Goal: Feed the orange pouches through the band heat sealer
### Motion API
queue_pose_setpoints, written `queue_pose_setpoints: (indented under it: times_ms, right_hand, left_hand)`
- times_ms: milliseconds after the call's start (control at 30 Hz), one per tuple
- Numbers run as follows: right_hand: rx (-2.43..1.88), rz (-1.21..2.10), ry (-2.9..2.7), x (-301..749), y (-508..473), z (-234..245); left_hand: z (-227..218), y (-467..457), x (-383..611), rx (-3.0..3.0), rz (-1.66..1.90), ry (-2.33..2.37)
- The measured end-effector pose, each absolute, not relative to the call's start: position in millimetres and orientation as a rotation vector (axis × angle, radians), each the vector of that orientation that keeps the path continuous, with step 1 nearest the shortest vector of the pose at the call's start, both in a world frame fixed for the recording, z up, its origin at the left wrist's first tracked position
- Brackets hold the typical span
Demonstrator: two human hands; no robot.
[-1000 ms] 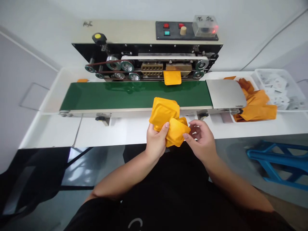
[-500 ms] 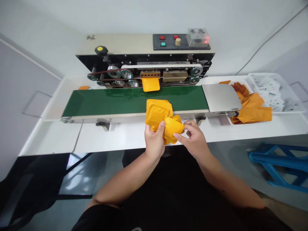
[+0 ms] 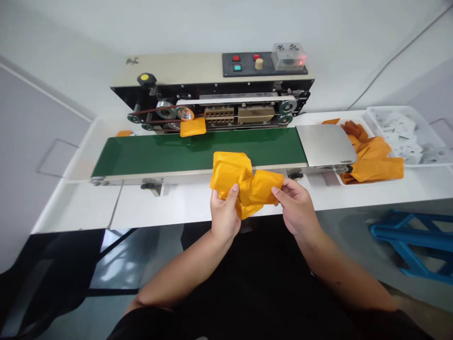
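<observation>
So, compared with a second ago, the right hand (image 3: 296,208) has pulled one orange pouch (image 3: 264,186) sideways off the stack (image 3: 230,171) in the left hand (image 3: 223,217), and it now sticks out to the right instead of sitting tucked over the bundle. Looks to me like one pouch is getting singled out. The left hand is closed round the stack's lower edge, thumb on top. The right hand pinches the loose pouch's right edge between thumb and fingertips. It all sits between and just beyond the hands, over the white table (image 3: 177,203). The pouch lies flat-ish, long axis left to right, inner end overlapping the stack. Further out, another pouch (image 3: 193,127) on the sealing machine (image 3: 184,71) has ridden left above the green belt (image 3: 159,151).
</observation>
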State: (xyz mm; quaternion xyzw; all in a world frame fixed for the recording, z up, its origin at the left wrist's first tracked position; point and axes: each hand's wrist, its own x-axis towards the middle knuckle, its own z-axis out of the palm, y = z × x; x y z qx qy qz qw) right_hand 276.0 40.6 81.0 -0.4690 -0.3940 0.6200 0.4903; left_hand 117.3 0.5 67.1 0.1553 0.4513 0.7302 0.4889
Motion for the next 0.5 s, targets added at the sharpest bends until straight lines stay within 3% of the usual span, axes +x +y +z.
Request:
queue_pose_setpoints:
  times_ms: [500]
  right_hand:
    - [-1.168,1.499,-0.952,276.2,46.9,77.5]
  left_hand:
    - [64.4,4.4,117.8,0.389,1.799,1.123]
